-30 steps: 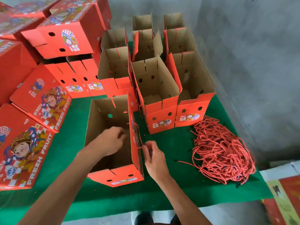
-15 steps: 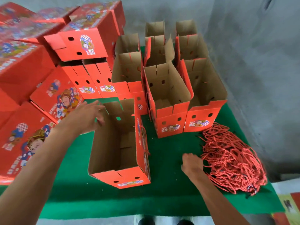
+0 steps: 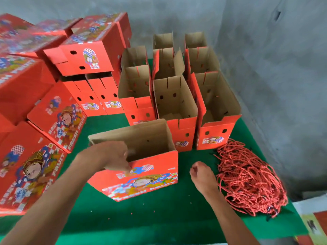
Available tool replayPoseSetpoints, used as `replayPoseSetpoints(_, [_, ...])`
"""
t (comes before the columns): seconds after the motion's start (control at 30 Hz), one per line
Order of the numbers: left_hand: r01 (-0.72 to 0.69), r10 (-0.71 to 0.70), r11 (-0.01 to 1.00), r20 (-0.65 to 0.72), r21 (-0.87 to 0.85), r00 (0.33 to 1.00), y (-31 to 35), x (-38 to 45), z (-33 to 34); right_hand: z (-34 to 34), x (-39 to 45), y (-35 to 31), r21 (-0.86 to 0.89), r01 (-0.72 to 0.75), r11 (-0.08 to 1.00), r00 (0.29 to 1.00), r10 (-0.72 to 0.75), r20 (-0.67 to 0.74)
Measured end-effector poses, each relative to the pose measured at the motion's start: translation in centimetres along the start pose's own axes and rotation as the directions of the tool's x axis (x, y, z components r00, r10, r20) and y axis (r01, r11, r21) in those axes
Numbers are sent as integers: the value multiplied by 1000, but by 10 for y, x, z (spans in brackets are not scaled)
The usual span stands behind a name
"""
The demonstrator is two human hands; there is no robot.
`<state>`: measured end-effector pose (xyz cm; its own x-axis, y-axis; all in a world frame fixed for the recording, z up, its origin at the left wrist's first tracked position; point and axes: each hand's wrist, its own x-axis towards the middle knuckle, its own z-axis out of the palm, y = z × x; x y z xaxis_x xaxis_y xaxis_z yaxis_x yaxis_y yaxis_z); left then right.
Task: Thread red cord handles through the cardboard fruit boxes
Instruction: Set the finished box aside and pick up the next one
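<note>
An open red printed cardboard fruit box [image 3: 141, 167] is gripped at its near rim by the left hand [image 3: 113, 156] on the green-covered tabletop [image 3: 159, 218]; the right hand [image 3: 201, 175], loosely curled, apparently empty, is held beside the tangled heap of red cord handles [image 3: 247, 177]. Several cords could be dragged out together, being snarled. Eight open boxes [image 3: 175, 103] are counted behind; one heap.

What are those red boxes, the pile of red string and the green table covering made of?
Open fruit box: brown cardboard inside, glossy red print outside. Pile of red cords: twisted rope strands, probably synthetic; dark tips show. Green table cover: matte, felt-like cloth, though the weave is too blurred to confirm.
</note>
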<state>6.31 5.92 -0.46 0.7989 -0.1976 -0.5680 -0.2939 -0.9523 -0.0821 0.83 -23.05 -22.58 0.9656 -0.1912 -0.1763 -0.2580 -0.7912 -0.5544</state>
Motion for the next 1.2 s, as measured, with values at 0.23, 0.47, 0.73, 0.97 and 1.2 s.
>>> replayPoseSetpoints(0.23, [24, 121, 948, 429, -317, 895, 36, -7, 0, -4, -9, -28, 315, 95, 944, 995, -76, -72])
replayPoseSetpoints(0.47, [28, 226, 667, 238, -744, 945, 44, 10, 18, -5, -35, -57, 620, 148, 770, 989, -98, -114])
replayPoseSetpoints(0.73, [147, 165, 230, 187, -962, 968, 6, 14, 30, 5, -38, -91, 596, 180, 782, 982, -180, -61])
replayPoseSetpoints(0.97, [318, -97, 196, 305, -928, 948, 7, 30, 24, 10, -28, -117, 659, 148, 737, 985, -172, -28])
replayPoseSetpoints(1.2, [221, -77, 407, 207, -887, 975, -23, 25, 27, 14, -26, -136, 598, 168, 783, 980, -201, -13])
